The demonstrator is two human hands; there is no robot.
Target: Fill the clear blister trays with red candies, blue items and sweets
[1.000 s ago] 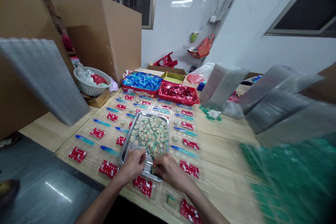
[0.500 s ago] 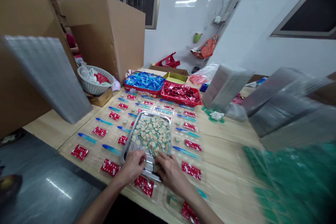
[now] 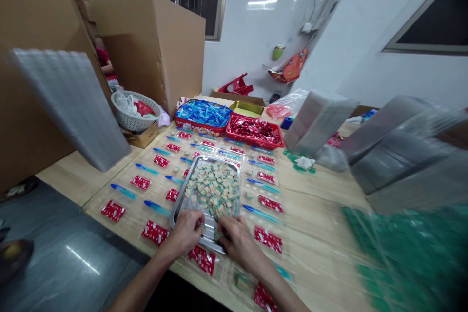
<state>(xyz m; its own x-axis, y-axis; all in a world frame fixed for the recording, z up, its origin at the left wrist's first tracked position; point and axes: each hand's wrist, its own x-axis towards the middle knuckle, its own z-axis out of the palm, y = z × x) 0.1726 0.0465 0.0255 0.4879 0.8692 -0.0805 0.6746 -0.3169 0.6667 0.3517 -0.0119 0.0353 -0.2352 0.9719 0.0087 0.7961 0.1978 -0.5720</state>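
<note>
A metal tray (image 3: pixel 176 213) lies among the laid-out packs, with a heap of small striped square pieces (image 3: pixel 215 187) in its far part. Over its near left corner is my left hand (image 3: pixel 188 229), its fingers curled in a pinch; what they hold is too small to make out. My right hand (image 3: pixel 236 237) bends over the near right side of the tray, fingers closed at the edge of the heap, their tips partly hidden. Around the tray lie clear plastic trays holding blue pens (image 3: pixel 156 207) and red dotted packets (image 3: pixel 268 239).
Behind stand a tin of blue pens (image 3: pixel 204 113), a red basket of red packets (image 3: pixel 255 131) and a gold tin (image 3: pixel 246 108). Stacks of clear plastic trays (image 3: pixel 71 102) rise left and right. Green pieces (image 3: pixel 413 248) lie at right; a white basket (image 3: pixel 133 119) sits at left.
The whole view has shifted slightly. Both hands stay at the near end of the tray, with only slight finger movement.
</note>
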